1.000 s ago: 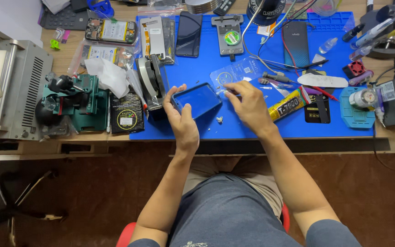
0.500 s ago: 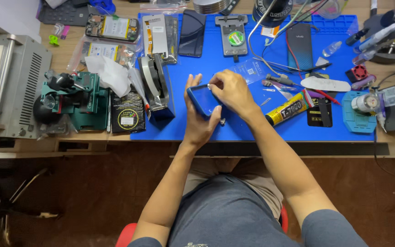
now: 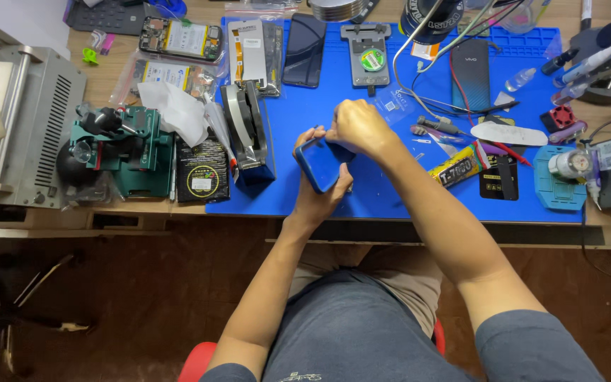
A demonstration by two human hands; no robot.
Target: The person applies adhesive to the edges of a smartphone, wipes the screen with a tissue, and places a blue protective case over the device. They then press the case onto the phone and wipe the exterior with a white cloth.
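Since half a second ago we have tipped the blue phone (image 3: 319, 164) up on its long edge, and our right hand (image 3: 356, 127) has slid to its top corner, fingers pinched there. Our left hand (image 3: 319, 191) cups the phone from below, thumb along its near side, holding it just above the blue work mat (image 3: 298, 113), near the mat's front edge.

Close on the left stands a tape dispenser (image 3: 245, 134) with a dark base, the nearest thing in the way of our left hand. Beyond it lie a black square packet (image 3: 203, 177) and a crumpled white plastic bag (image 3: 175, 110), then a green clamp fixture (image 3: 125, 152) and a grey metal machine (image 3: 33, 127) with vent slots. To the right, a yellow glue tube (image 3: 457, 168), a white pry blade (image 3: 509, 134) and thin tools lie near our right forearm. A dark glossy phone screen (image 3: 304, 51) and a grey holding jig (image 3: 368, 53) sit farther back.

Bare mat shows around the hands and toward the front edge; the back and both sides are crowded.
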